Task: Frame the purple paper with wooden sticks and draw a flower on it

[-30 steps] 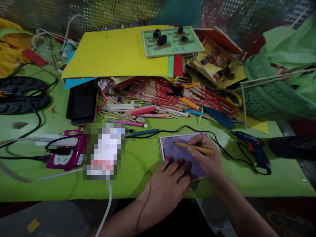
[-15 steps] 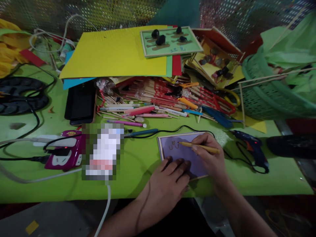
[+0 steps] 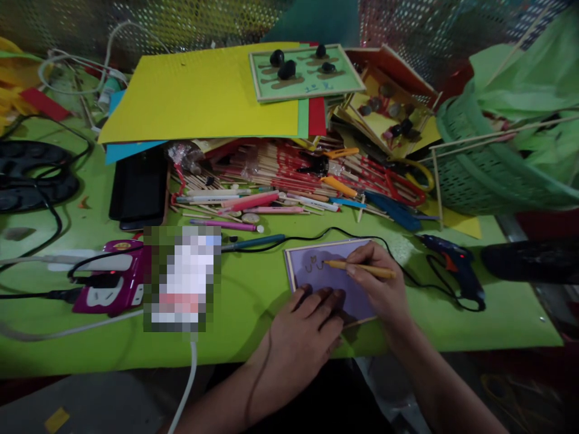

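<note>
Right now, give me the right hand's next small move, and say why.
Probably a short stroke with the yellow pen: the right hand grips it, tip at the curved marks, and the left hand rests on the purple panel, apparently steadying it.

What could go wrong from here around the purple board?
The left hand rests on the purple board just below the drawn marks and might smudge them if it slid upward. The black cord beyond the board could snag the right hand. The glue gun shows a red light; if hot, it could burn skin.
</note>
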The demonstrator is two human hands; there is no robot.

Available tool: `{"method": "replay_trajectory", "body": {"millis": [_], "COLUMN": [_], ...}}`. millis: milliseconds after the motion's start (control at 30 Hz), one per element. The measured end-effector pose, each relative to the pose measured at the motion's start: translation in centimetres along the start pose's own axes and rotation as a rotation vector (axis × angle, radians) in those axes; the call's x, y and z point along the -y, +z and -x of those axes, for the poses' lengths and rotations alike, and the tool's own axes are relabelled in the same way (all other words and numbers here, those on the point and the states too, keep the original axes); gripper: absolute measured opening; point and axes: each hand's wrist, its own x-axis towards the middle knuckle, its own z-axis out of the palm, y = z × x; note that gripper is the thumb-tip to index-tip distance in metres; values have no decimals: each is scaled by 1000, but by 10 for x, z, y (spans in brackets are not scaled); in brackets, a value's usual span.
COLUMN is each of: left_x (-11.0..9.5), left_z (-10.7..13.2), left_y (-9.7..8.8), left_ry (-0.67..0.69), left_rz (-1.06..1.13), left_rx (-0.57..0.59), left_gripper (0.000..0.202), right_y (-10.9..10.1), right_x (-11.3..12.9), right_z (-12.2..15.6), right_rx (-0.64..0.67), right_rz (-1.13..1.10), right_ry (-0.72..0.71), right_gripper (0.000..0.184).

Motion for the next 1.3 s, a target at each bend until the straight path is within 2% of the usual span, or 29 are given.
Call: {"method": "replay_trajectory", "body": {"millis": [267,567,933,1300], "left_x": [0,0,0,0], "left_z": [-1,0,1,1], "left_y": [-3,-2,0,0], "left_ry": [1,-6,-2,-3], "left_rz": [0,11,14,6], "left_rx": [16,20,-7,14], "left_gripper": [31,30,31,30], "right_y": [0,1,0,-2], "right_x": [1,7,5,2], "right_z": [1,0,2,4], "right_rx": [20,35,76,118], "right_rz": [71,47,36,11], "right_ry": [-6,15,37,28], "right_gripper": [13,12,11,9]}}
